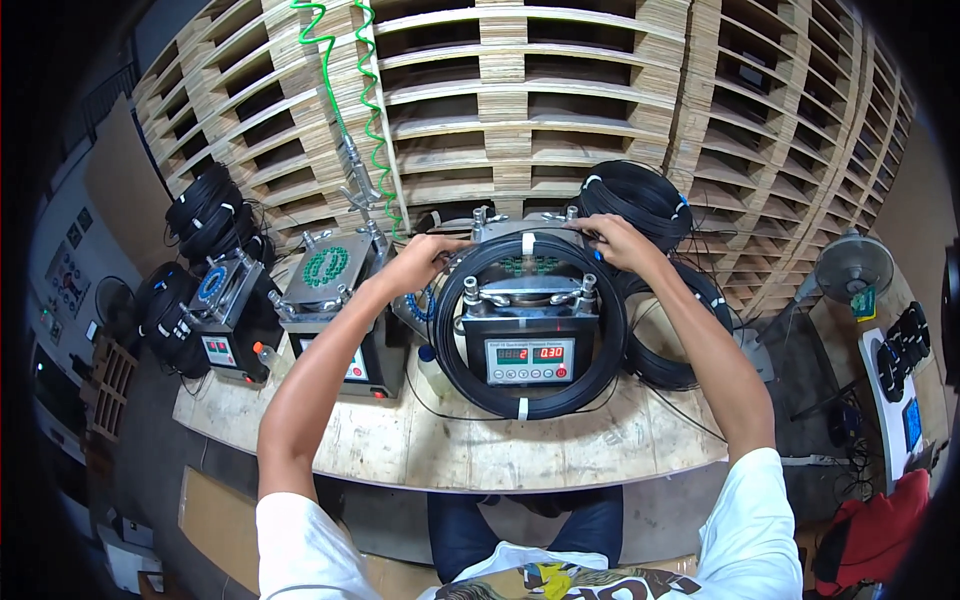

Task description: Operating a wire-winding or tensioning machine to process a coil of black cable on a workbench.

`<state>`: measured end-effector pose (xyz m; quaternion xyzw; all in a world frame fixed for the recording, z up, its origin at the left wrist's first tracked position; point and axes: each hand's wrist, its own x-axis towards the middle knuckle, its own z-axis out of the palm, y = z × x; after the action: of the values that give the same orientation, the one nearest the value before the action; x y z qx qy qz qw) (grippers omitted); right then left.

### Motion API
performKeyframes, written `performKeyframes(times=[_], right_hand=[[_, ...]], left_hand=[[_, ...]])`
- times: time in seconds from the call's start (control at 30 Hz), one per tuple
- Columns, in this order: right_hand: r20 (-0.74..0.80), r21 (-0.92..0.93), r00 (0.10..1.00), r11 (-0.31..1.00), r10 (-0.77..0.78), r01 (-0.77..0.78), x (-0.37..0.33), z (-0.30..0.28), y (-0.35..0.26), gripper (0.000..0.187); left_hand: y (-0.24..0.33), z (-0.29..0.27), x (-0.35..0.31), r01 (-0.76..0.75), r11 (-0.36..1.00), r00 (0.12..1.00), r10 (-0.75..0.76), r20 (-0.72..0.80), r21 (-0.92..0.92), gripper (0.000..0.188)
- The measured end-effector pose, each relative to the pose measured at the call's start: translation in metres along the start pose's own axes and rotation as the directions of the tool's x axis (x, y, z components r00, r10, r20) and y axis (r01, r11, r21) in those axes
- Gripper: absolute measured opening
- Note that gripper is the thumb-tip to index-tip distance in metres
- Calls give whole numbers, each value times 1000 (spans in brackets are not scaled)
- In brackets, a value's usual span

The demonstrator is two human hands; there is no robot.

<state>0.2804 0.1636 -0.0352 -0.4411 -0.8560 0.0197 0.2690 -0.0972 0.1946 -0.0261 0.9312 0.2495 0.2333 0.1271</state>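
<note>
A coil of black cable [612,345], bound with white ties at top and bottom, stands upright before a bench machine with a lit red display [530,362]. My left hand [428,260] is closed at the coil's upper left, fingers pointing inward toward its top. At the upper right, my right hand [618,243] is closed with its fingers curled by the rim. Beneath its fingers shows a small blue piece [598,256], whose kind I cannot make out. The machine's metal plates and upright bolts show through the ring. My fingertips are partly hidden behind the cable.
Two similar machines, one with a green-ringed plate [325,267], stand left. More cable coils [635,200] lie at the right back, others [205,215] far left. A bottle with an orange cap [265,353] stands between machines. Stacked wooden pallets [580,90] rise behind; a fan [853,268] stands right.
</note>
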Motion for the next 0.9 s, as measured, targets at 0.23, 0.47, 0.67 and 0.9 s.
performKeyframes(times=[0.23,0.47,0.67,0.9], right_hand=[[139,340,973,914,182,-220,0,3,-8,42],[288,243,919,908,269,-342,11,1,2,37],[449,323,688,614,570,-720,14,-17,-31,62],[-62,-205,924,902,376,-381,12,28,-78,37]], left_hand=[[16,7,-14,604,395,742,-595,308,-692,54],[42,-4,-2,610,780,773,-546,323,-141,89],[47,6,-5,508,860,844,-489,220,-36,80],[16,30,15,637,745,770,-627,117,-198,68]])
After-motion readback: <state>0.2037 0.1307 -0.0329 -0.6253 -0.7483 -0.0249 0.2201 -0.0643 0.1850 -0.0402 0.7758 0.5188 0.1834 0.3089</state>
